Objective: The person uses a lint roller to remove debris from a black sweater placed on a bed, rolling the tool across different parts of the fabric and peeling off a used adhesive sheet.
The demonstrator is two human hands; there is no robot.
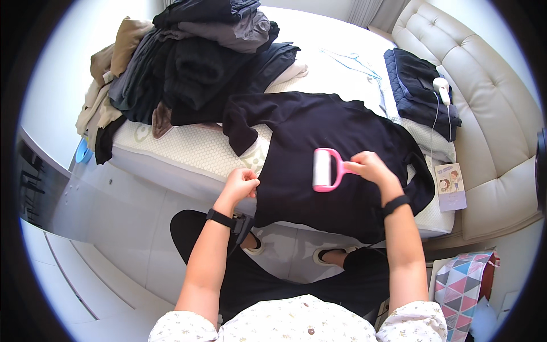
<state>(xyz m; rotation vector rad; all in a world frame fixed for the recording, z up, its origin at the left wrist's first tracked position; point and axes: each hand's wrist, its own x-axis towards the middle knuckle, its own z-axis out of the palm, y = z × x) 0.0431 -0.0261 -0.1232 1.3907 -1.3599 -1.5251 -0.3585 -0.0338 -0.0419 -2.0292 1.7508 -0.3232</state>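
A black long-sleeved top (319, 125) lies spread over the near side of the bed, its lower edge hanging past the mattress. One sleeve stretches to the left, the other bends down at the right. My right hand (370, 168) is closed around the handle of a pink lint roller (323, 170). The roller's white sheet faces the middle of the top; whether it touches the cloth I cannot tell. At the top's left edge, my left hand (241, 185) is closed with finger and thumb pinching the fabric.
A tall heap of dark clothes (194, 68) fills the bed's far left. Folded dark garments (413, 85) with a white corded handheld device (442, 89) lie by the padded headboard (478, 85). Blue hangers (356, 61), a printed booklet or box (450, 185) and a triangle-patterned bag (462, 290) also show.
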